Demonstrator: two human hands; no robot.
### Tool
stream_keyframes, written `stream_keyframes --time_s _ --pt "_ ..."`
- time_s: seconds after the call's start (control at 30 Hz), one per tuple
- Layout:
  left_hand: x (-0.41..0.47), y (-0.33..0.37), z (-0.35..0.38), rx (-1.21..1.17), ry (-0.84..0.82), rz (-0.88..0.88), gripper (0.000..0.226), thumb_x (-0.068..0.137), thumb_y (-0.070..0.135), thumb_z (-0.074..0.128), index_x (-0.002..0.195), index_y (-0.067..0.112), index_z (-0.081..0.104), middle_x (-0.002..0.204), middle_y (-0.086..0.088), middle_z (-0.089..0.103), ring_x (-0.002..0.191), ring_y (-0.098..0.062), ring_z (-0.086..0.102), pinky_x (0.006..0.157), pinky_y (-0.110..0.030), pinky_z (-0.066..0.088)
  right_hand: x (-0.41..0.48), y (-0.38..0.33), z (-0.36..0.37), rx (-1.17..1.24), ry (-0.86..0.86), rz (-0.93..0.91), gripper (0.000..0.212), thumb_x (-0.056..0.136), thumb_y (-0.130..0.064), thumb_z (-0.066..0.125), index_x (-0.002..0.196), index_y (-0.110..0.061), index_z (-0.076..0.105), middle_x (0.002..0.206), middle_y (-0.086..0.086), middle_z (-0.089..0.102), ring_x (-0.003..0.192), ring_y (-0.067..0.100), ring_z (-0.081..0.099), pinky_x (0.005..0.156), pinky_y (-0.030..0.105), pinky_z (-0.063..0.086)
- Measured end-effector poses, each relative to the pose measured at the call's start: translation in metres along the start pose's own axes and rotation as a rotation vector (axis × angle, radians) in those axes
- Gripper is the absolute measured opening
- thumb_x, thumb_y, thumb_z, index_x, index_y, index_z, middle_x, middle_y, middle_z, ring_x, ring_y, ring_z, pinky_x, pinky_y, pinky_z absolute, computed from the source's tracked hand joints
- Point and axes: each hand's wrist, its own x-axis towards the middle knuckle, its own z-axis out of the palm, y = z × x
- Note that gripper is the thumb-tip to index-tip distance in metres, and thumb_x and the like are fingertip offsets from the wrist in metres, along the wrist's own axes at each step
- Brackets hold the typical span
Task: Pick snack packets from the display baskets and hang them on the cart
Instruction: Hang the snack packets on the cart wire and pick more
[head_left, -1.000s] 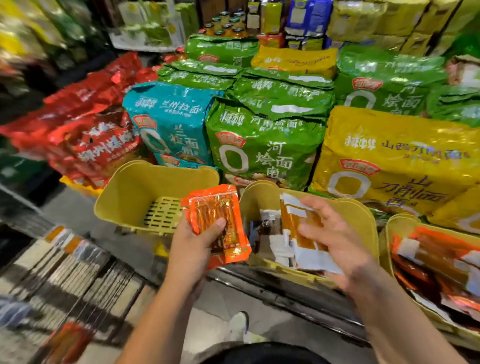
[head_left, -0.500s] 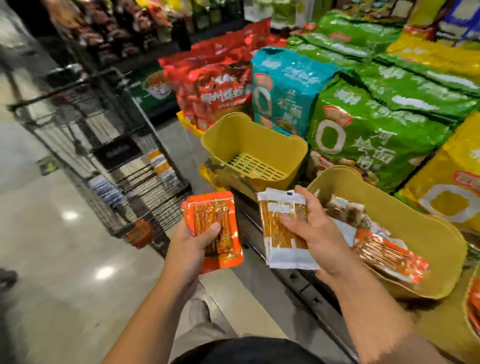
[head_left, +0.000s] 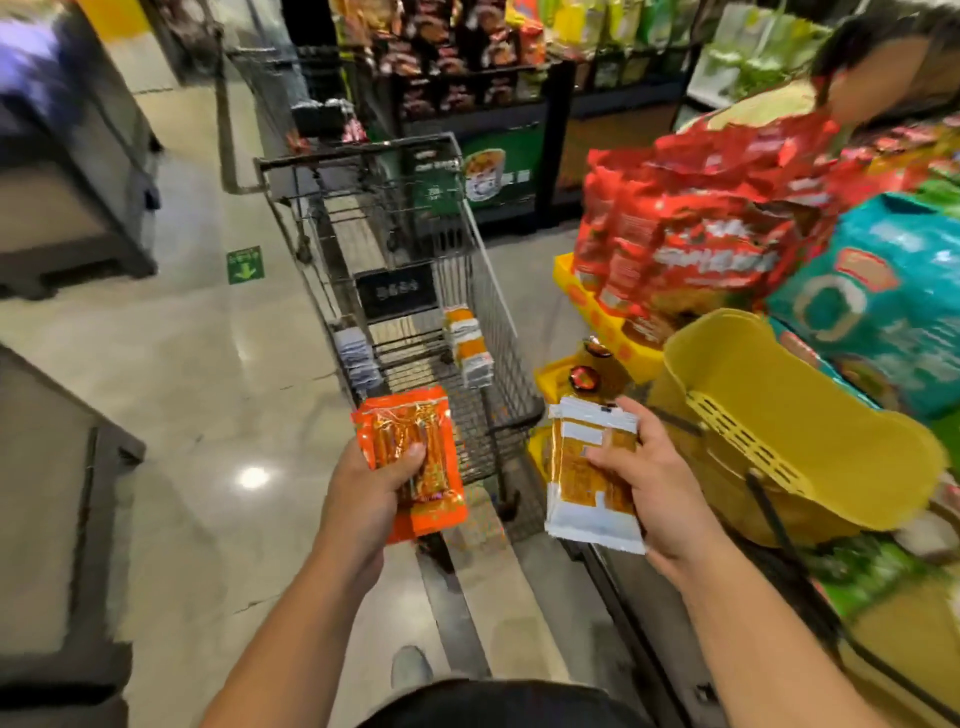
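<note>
My left hand (head_left: 363, 499) grips an orange snack packet (head_left: 410, 457), thumb across its front. My right hand (head_left: 649, 483) holds a small stack of white-and-amber snack packets (head_left: 582, 488), fingers curled round the right edge. Both hands are held up just short of the near end of a wire shopping cart (head_left: 395, 291). Several grey packets (head_left: 358, 358) hang on the cart's left inner side and orange-and-white packets (head_left: 467, 343) on its right inner side. An empty yellow display basket (head_left: 789, 415) tilts at the right of my right hand.
Red noodle bags (head_left: 701, 228) and a teal bag (head_left: 883, 301) are piled on the display at the right. Another person (head_left: 872, 67) stands behind the pile. Shelves (head_left: 467, 62) lie beyond the cart. Polished floor (head_left: 197, 364) stretches left, with dark fixtures at the left edge.
My view has swung left from the baskets to the cart, which now lies straight ahead. Both hands keep their packets and have come closer to the cart's near end.
</note>
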Motion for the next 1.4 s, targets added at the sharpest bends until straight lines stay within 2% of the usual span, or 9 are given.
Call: stream_keyframes --time_s 0.13,0.33,0.57,0.67,0.77,0.9,1.03,1.23,1.4 --pt "0.053 0.024 -0.047 0.019 0.052 0.004 0.024 0.096 0.012 0.065 0.118 0.021 0.066 0.104 -0.003 0.078 0.096 -0.026 0.075 0.085 -0.057 0.059 0.046 0.005 0.062 -0.013 -0.017 0.023 0.049 0.087 -0.004 0.072 0.132 -0.017 0.057 0.112 0.009 0.075 0.095 0.026 0.074 0.079 0.041 0.059" --pt "0.107 0.041 -0.086 0.083 0.071 -0.008 0.021 0.096 0.013 0.066 0.113 0.025 0.066 0.101 0.002 0.078 0.094 -0.021 0.075 0.087 -0.058 0.058 0.093 0.015 0.124 -0.031 0.016 0.144 0.02 0.094 -0.012 0.068 0.114 -0.012 0.07 0.107 0.013 0.076 0.1 0.033 0.073 0.096 0.051 0.055" --pt "0.174 0.038 -0.082 0.099 0.056 -0.07 0.021 0.097 0.018 0.065 0.116 0.027 0.066 0.102 0.006 0.078 0.092 -0.014 0.076 0.077 -0.038 0.06 0.161 0.008 0.136 0.019 -0.036 0.287 0.032 0.09 -0.006 0.069 0.122 -0.009 0.064 0.108 0.012 0.076 0.097 0.026 0.074 0.087 0.041 0.059" --pt "0.209 0.038 -0.067 0.169 0.044 -0.075 0.015 0.096 0.021 0.068 0.109 0.03 0.067 0.096 0.013 0.078 0.087 -0.007 0.075 0.064 -0.022 0.056 0.208 0.007 0.14 0.035 -0.037 0.351 0.019 0.092 -0.001 0.065 0.102 -0.017 0.065 0.089 -0.003 0.079 0.082 0.013 0.075 0.076 0.03 0.057" --pt "0.25 0.041 -0.055 0.264 0.081 -0.132 0.021 0.094 0.025 0.071 0.115 0.029 0.067 0.103 0.007 0.077 0.096 -0.015 0.074 0.081 -0.037 0.058 0.268 0.013 0.147 0.074 -0.055 0.415 0.033 0.091 0.001 0.065 0.123 -0.006 0.064 0.108 0.011 0.076 0.102 0.029 0.073 0.097 0.045 0.054" --pt "0.304 0.046 -0.044 0.318 0.137 -0.18 0.023 0.092 0.027 0.073 0.115 0.027 0.069 0.105 0.004 0.077 0.097 -0.017 0.074 0.094 -0.047 0.056 0.343 0.03 0.15 0.064 -0.004 0.502 0.039 0.089 -0.004 0.069 0.127 -0.01 0.062 0.111 0.013 0.075 0.101 0.031 0.072 0.09 0.045 0.057" --pt "0.358 0.038 -0.029 0.326 0.213 -0.204 0.02 0.092 0.022 0.074 0.112 0.025 0.071 0.1 0.003 0.078 0.094 -0.017 0.074 0.091 -0.044 0.056 0.409 0.047 0.154 -0.017 -0.008 0.576 0.02 0.091 0.0 0.066 0.108 -0.011 0.066 0.081 0.005 0.076 0.067 0.019 0.073 0.054 0.027 0.056" --pt "0.416 0.028 -0.027 0.474 0.357 -0.195 0.008 0.088 0.025 0.077 0.084 0.029 0.072 0.083 0.01 0.074 0.083 -0.014 0.071 0.07 -0.028 0.049 0.458 0.073 0.16 -0.061 0.049 0.619 0.021 0.086 0.007 0.065 0.106 -0.002 0.068 0.089 0.017 0.069 0.06 0.024 0.071 0.051 0.03 0.056" --pt "0.475 0.018 -0.056 0.893 0.382 -0.194 0.027 0.084 0.056 0.069 0.087 0.029 0.071 0.085 0.002 0.072 0.097 -0.031 0.065 0.095 -0.049 0.046 0.485 0.093 0.172 -0.114 0.146 0.674 0.03 0.086 0.011 0.063 0.109 -0.007 0.061 0.084 0.015 0.069 0.065 0.028 0.07 0.052 0.033 0.056"
